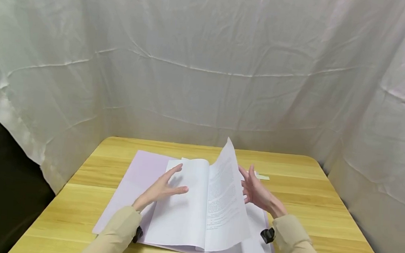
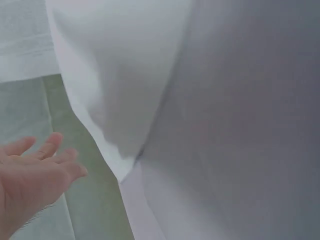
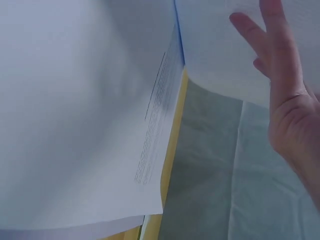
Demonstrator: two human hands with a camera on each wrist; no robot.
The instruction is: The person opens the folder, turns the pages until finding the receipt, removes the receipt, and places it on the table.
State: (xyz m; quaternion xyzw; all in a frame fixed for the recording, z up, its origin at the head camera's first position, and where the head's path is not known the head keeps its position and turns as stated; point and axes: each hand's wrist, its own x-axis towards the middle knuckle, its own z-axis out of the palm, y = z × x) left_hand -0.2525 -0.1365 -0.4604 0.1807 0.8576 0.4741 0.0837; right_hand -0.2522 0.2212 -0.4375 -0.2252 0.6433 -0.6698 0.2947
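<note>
A stack of white paper lies open in a pale purple folder [image 1: 145, 173] on the table. One printed sheet [image 1: 223, 203] stands up from the middle fold and curves over the right half, its upper corner raised. My left hand [image 1: 162, 189] hovers over the blank left page [image 1: 184, 216], fingers spread and thumb apart, holding nothing. My right hand [image 1: 257, 190] is at the back of the raised sheet with fingers extended; the sheet's edge partly hides the fingertips. Straight fingers also show on the right hand [image 3: 287, 80] in the right wrist view.
A pale tab [image 1: 263, 177] sticks out past the stack's right side. Light wood table [image 1: 314, 199] surrounds the folder, with white cloth [image 1: 205, 87] hanging behind and at the sides. A black area [image 1: 1, 182] lies beyond the table at the left.
</note>
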